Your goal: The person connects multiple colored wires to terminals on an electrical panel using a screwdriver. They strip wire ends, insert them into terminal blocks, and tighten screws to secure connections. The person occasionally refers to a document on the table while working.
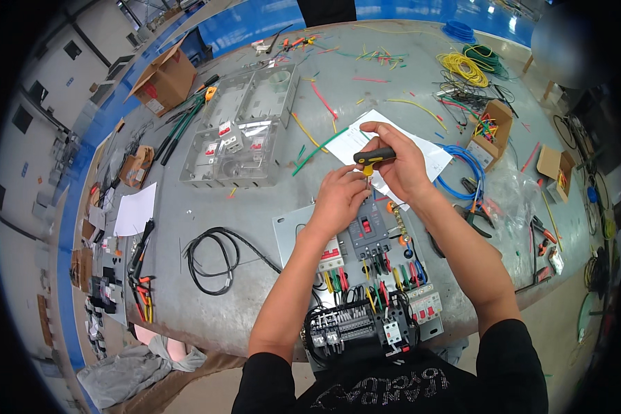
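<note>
My right hand is closed around the black and yellow handle of a screwdriver, just above the far end of a mounting plate. Below the handle, my left hand has its fingers pinched together near the screwdriver's lower end; what they hold is too small and hidden to make out. Both hands are at the top of a grey circuit breaker with a red switch. Nearer to me on the plate sit small breakers, a contactor and a terminal block, with coloured wires between them.
Clear plastic enclosures stand at the far left, with a cardboard box behind. White paper lies beyond my hands. Coiled blue wire, pliers and a small parts box are at right. A black cable lies left.
</note>
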`<action>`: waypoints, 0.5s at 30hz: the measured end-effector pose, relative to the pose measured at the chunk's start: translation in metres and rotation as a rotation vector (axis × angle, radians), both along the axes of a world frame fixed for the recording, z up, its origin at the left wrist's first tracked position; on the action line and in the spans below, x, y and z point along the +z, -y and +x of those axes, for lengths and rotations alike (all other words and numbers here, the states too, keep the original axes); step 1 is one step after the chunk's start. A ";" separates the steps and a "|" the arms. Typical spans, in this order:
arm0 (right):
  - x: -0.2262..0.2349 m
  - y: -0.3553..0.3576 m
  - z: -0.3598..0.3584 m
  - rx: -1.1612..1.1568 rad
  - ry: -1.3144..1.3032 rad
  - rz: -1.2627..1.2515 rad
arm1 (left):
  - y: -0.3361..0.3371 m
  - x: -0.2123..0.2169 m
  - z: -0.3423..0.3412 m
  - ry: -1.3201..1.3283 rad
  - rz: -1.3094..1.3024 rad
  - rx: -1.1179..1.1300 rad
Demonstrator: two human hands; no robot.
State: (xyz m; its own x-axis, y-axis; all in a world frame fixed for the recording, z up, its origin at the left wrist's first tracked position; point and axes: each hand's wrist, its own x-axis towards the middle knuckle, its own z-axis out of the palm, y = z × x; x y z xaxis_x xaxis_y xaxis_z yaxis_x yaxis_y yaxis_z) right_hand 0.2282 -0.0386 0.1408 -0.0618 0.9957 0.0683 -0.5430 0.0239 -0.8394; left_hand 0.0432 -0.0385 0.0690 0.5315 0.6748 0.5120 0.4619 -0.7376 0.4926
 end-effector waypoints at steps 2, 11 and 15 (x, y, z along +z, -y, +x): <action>-0.015 -0.010 0.006 0.318 -0.234 0.006 | 0.005 0.001 0.001 0.029 -0.020 0.003; 0.034 -0.052 -0.006 0.540 0.680 -0.073 | 0.011 0.008 0.011 0.157 -0.186 -0.047; 0.078 -0.023 -0.024 0.373 1.616 0.317 | 0.003 -0.001 0.004 0.112 -0.230 0.043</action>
State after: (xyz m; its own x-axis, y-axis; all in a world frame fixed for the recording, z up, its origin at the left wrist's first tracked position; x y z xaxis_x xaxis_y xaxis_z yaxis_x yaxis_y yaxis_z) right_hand 0.2041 -0.0153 0.2184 -0.4752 0.8723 -0.1155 0.7912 0.3661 -0.4898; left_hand 0.0476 -0.0415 0.0682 0.4486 0.8011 0.3963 0.4236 -0.5810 0.6950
